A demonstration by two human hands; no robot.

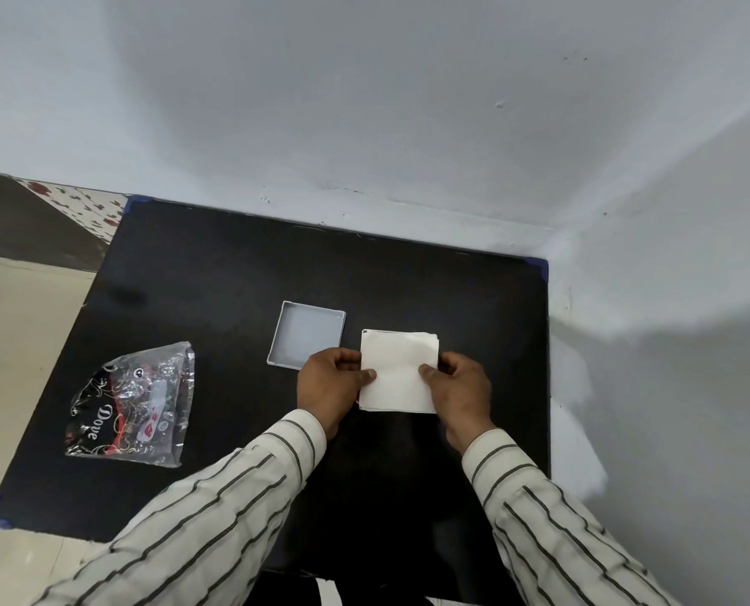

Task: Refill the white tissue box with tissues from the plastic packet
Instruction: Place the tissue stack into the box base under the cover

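- My left hand (336,382) and right hand (458,384) are each clamped on one side edge of the tissue stack (398,371), thumbs on top.
- The white tissue box (306,335) lies open, touching my left hand's knuckles, just beyond them.
- I judge it best to square the stack's edges first, then lower it level into the box.
- The plastic packet (135,406) lies well left of my left hand on the tabletop (233,264).

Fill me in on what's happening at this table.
A person is refilling a tissue box. Both hands, the left hand and the right hand, grip a stack of white tissues by its sides, just right of the open, empty white box on the black table. The plastic packet lies off to the left.
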